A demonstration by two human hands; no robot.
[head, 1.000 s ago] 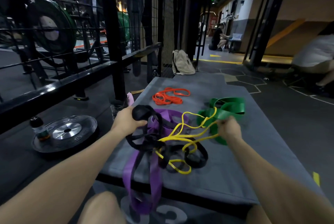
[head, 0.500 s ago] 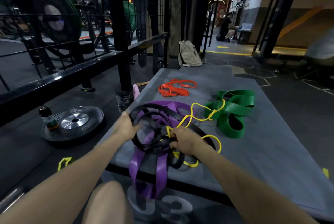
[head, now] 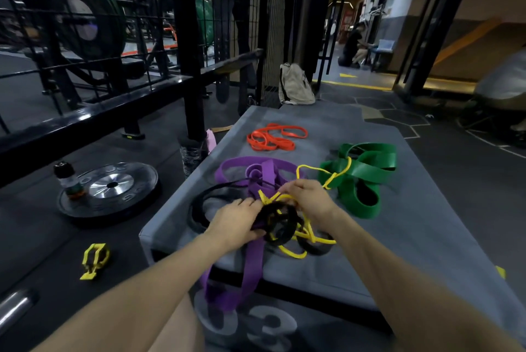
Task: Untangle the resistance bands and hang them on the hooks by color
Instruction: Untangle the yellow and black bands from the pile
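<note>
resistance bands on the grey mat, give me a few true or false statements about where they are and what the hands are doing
1. The orange band lies apart from the tangle. True.
2. The yellow band loops into the green band. True.
3. The purple band lies wholly on the mat. False: one end hangs over the near edge.
4. The right hand holds the green band. False: it pinches the yellow band.
5. The left hand rests at the black band. True.

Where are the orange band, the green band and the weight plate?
orange band [head: 273,138]: head view, middle of its coiled loops.
green band [head: 370,164]: head view, upper flat strap.
weight plate [head: 136,189]: head view, black outer ring.
</note>
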